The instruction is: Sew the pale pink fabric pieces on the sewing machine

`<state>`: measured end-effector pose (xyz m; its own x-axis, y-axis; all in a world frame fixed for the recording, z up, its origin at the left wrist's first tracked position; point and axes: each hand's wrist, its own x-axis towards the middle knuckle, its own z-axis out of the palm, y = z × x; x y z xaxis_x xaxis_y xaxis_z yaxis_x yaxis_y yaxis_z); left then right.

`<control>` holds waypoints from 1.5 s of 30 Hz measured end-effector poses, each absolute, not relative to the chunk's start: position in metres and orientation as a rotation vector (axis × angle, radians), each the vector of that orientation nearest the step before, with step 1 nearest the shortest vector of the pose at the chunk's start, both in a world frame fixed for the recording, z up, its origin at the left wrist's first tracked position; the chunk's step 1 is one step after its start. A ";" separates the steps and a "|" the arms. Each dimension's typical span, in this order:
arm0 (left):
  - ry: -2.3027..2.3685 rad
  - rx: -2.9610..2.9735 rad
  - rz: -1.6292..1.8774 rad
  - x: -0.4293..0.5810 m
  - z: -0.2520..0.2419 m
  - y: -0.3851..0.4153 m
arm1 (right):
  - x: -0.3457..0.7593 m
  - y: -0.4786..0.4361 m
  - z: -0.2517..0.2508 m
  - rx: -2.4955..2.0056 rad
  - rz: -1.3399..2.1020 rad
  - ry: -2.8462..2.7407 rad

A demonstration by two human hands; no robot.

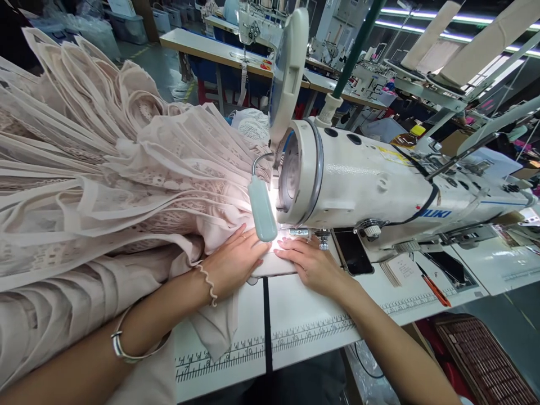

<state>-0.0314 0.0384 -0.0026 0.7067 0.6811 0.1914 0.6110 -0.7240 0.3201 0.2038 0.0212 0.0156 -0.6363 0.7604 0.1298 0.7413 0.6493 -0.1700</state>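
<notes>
A large heap of pale pink fabric with lace panels spreads over the left side of the table and runs in under the head of a white sewing machine. My left hand lies on this fabric with fingers stretched towards the needle area. Just right of it, my right hand rests flat on the fabric edge, its fingertips close to the lit presser foot area. A pale green lamp hangs over the left fingertips and partly hides them. The needle itself is hidden behind the lamp and glare.
A dark phone lies beside the machine bed. Further right are paper cards, an orange-handled cutter and another dark flat object. A printed ruler runs along the table's front. Thread cones stand behind the machine.
</notes>
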 end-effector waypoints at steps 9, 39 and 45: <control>1.082 2.639 0.445 -0.029 -0.002 0.048 | 0.200 0.025 0.010 -1.393 0.156 -2.694; 1.428 2.821 0.435 -0.008 0.004 0.039 | 0.192 0.037 -0.005 -1.438 -0.163 -2.657; 1.396 2.817 0.502 -0.009 0.008 0.037 | 0.194 0.046 -0.009 -1.466 -0.191 -2.593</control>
<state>-0.0087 0.0372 0.0084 0.5660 0.7689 0.2974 0.7820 -0.6149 0.1014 0.1937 0.0461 -0.0091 -0.5079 0.8382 0.1984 0.8583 0.5120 0.0339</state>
